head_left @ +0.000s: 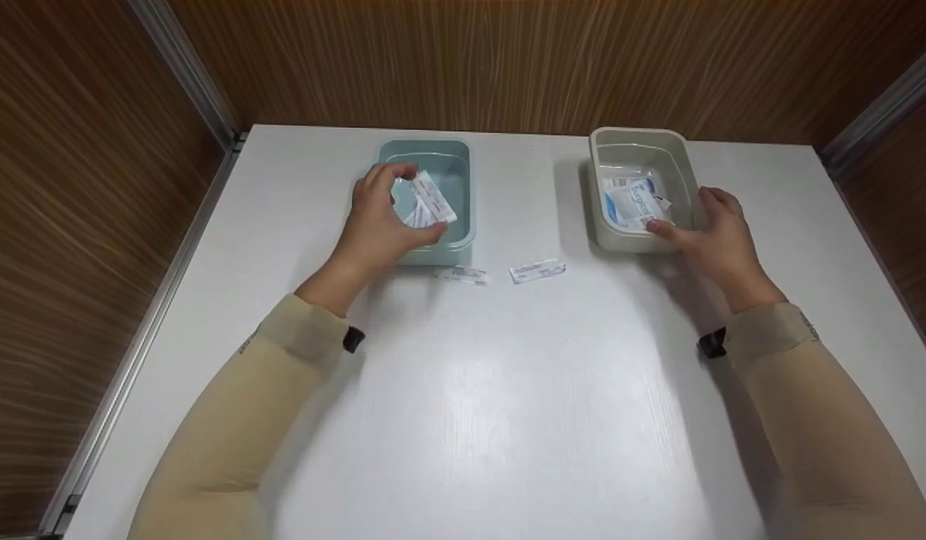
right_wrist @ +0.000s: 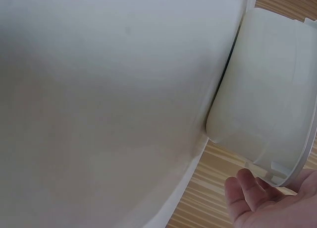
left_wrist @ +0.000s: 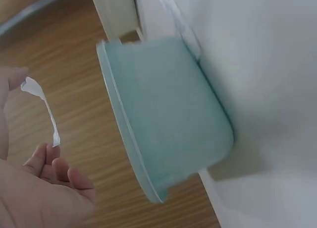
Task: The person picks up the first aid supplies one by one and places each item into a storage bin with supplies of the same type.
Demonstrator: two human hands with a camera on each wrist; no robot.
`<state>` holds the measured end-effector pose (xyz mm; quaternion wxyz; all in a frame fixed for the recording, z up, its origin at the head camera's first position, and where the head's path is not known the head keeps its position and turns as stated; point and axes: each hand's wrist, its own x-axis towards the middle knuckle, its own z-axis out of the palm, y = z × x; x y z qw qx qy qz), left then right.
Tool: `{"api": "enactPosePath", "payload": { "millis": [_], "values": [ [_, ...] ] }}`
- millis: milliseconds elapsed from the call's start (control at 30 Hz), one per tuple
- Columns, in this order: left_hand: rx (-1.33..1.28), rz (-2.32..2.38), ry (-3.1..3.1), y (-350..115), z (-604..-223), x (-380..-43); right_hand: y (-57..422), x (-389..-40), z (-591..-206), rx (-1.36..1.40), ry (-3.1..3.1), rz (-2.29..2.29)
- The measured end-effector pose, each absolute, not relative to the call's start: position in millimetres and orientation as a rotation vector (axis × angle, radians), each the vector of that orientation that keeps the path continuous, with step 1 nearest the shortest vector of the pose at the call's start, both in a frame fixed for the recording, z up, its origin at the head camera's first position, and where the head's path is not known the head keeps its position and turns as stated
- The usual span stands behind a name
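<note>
My left hand (head_left: 374, 217) pinches a narrow white printed packet (head_left: 434, 198) by its ends, between thumb and fingertips, over the light blue bin (head_left: 464, 196). From the side, the left wrist view shows this packet (left_wrist: 51, 115) thin and slightly bent, outside the blue bin's wall (left_wrist: 163, 109). Another white packet (head_left: 419, 215) appears in the blue bin, partly hidden. On the right, my right hand (head_left: 722, 244) grips the near right corner of the beige bin (head_left: 686, 176), thumb over the rim. Inside lies a blue and white packet (head_left: 632, 204) reading "Surgical", with others under it.
Two more narrow packets, a left one (head_left: 467, 275) and a right one (head_left: 538, 270), lie on the white table (head_left: 493, 420) in front of the bins. Wood-patterned panels (head_left: 508, 67) stand behind the table and along both sides.
</note>
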<state>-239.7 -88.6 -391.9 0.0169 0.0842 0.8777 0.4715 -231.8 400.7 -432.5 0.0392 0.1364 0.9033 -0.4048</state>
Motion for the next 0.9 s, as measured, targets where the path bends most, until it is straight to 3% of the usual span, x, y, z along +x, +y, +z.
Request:
{"api": "enactPosePath", "payload": {
  "millis": [367,900],
  "values": [
    [-0.010,1.405,2.807,-90,-401,-297,397,-233,-431,0.394,2.767,-1.228],
    [-0.061,1.377,2.844,-90,-406,-290,397,-233,-425,0.383,2.764,-1.218]
  ]
}}
